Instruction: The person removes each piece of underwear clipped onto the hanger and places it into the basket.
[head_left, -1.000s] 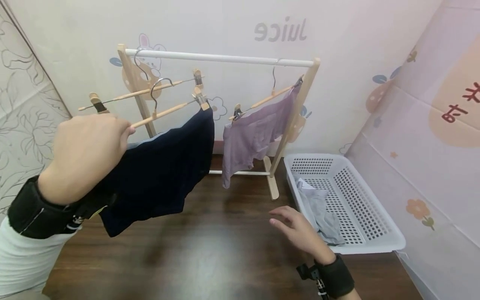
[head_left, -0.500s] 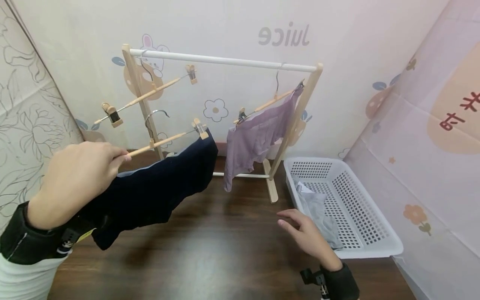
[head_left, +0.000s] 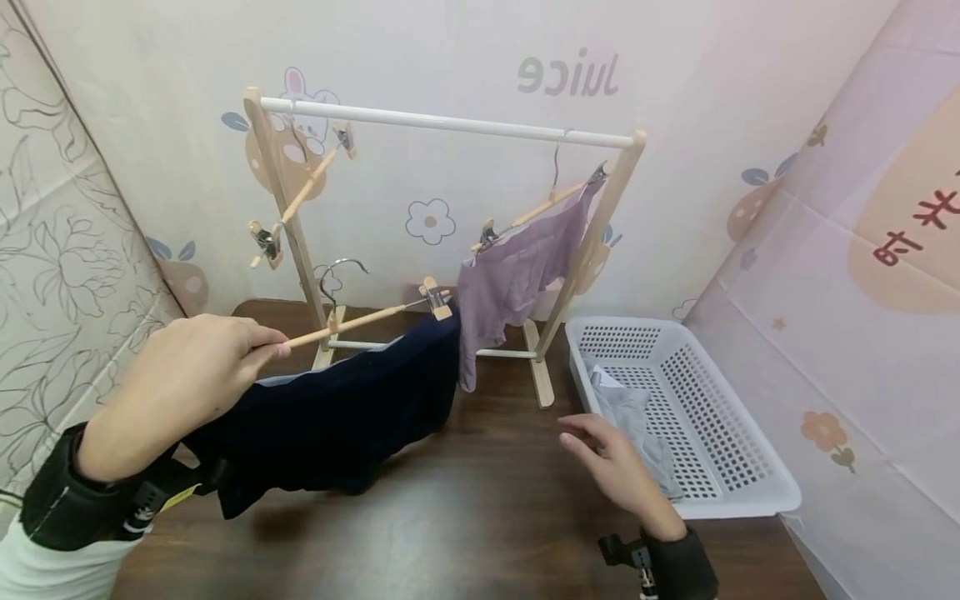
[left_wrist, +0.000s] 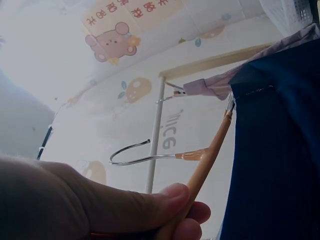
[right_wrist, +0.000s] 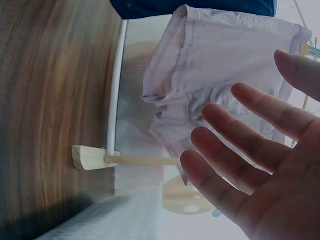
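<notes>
My left hand grips the wooden bar of a clip hanger, thumb and fingers curled round it in the left wrist view. Dark navy shorts hang from this hanger, a clip at their right end. The hanger's metal hook points up, free of the rack's white rail. My right hand holds nothing; its fingers are spread and relaxed beside the basket. Lilac shorts hang on another clip hanger at the rail's right end.
A bare clip hanger hangs at the rail's left end, turned at an angle. A white plastic basket stands on the right with a grey garment in it. The dark wooden table lies below, with printed wall sheets around.
My left hand has lowered the hanger with the navy shorts away from the rail, lately shifting right. The bare hanger has swung round. My right hand has shifted slightly right.
</notes>
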